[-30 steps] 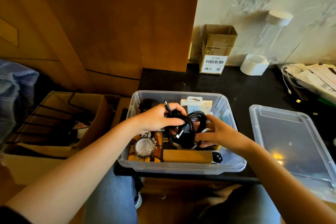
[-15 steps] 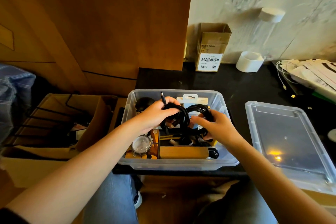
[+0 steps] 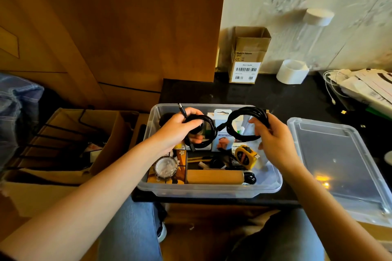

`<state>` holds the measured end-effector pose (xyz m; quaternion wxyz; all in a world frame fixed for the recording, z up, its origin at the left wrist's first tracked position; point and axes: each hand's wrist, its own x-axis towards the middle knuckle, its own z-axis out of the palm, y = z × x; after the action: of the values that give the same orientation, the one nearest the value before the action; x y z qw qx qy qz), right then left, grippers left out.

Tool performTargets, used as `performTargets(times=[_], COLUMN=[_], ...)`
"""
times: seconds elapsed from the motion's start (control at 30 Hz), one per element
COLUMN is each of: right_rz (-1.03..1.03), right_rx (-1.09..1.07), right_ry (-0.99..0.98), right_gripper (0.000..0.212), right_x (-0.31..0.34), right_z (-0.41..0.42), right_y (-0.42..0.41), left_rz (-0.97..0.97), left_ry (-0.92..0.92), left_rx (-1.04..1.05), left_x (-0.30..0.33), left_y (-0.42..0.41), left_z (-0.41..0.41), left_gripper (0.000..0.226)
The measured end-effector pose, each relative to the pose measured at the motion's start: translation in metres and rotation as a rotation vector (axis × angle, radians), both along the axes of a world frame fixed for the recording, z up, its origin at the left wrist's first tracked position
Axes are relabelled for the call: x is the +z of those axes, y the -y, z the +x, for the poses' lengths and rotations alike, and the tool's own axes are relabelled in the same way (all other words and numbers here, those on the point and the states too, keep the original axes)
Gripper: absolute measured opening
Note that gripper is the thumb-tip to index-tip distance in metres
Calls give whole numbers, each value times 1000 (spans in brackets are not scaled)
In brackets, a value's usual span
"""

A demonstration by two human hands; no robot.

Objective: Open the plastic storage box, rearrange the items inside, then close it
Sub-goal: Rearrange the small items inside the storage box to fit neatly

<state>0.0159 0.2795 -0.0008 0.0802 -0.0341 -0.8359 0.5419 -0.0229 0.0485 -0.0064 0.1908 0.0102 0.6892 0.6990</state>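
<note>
Box [image 3: 212,192] is open. Your left hand [image 3: 176,131] and right hand [image 3: 273,140] each grip a black cable coil [image 3: 244,125]. Loops could snag together and spill.

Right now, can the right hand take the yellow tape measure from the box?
Probably not yet: the right hand grips a black cable coil. The tape measure lies uncovered just below it.
</note>
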Motion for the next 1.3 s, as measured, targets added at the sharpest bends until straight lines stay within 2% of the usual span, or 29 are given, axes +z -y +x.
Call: performTargets(times=[0.13,0.33,0.4,0.43,0.47,0.53,0.6,0.7,0.77,0.87,0.97,1.1,1.23,1.3], right_rz=[-212,-171,-73,6,82,236,343,409,424,400,382,388,336,317], right_rx=[361,473,522,530,527,517,479,410,398,418,417,372,358,372], right_ry=[149,172,238,281,310,299,244,154,134,166,188,160,101,77], right_gripper=[21,14,29,36,34,14,16,9,16,19,13,21,20,14], right_x=[16,26,22,18,15,8,4,4,5,7,6,6,9,8], right_z=[-1,-5,-7,-9,-11,-14,-14,-9,-4,1,4,3,-2,-5], right_y=[-12,-11,-2,3,8,12,8,-8,-21,-32,-35,-33,-22,-9], left_rz=[-82,-145,-173,-194,-197,-184,-191,-50,20,-26,-102,-367,-444,-444], left_ry=[-1,-36,-64,-84,-100,-115,-93,30,78,95,126,-68,-252,-304], left_rx=[52,49,10,-16,-43,-78,-98,-121,-134,-195,-342,-440,-580,-575], left_x=[0,1,3,4,5,6,7,7,8,13,26,38,40,35], left_y=[-2,-13,-22,-28,-33,-43,-47,-48,-53,-70,-89,-87,-54,-39], left_z=[-1,-3,-2,-2,0,0,-2,-7,-10,-15,-19,-24,-20,-17], left_gripper=[19,13,14,15,15,14,16,14,20,37,50,53,32,35])
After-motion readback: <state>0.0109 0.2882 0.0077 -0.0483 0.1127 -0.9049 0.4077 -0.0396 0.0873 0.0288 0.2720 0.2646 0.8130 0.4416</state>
